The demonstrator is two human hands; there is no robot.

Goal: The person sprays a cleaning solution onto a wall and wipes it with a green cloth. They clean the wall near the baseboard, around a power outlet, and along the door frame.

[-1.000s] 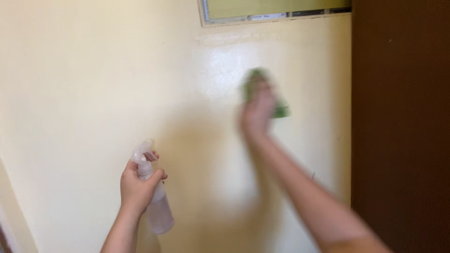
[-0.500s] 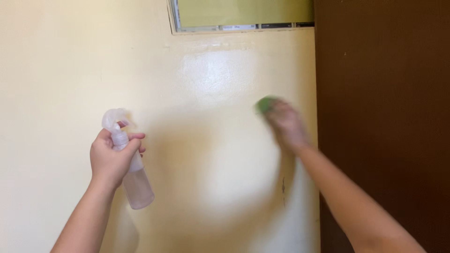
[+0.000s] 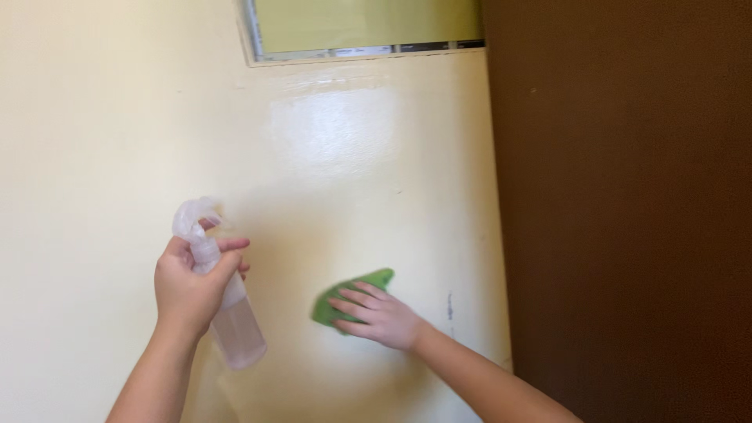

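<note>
My left hand (image 3: 188, 286) grips a clear plastic spray bottle (image 3: 235, 325) by its neck, with the white trigger head above my fingers and pale liquid in the body below. My right hand (image 3: 380, 317) lies flat with spread fingers on a green cloth (image 3: 356, 290), pressing it against the glossy pale yellow wall (image 3: 337, 157). The cloth shows above and to the left of my fingers; the rest is hidden under my palm.
A dark brown door or panel (image 3: 627, 211) fills the right side, its edge meeting the wall. A framed window or board (image 3: 364, 31) sits at the top of the wall. A shiny patch reflects light below it. A small dark mark (image 3: 450, 305) is near the wall's right edge.
My right hand with the green cloth has moved down and to the left across the wall. The view has shifted, so the spray bottle and left hand sit somewhat lower in the frame.
</note>
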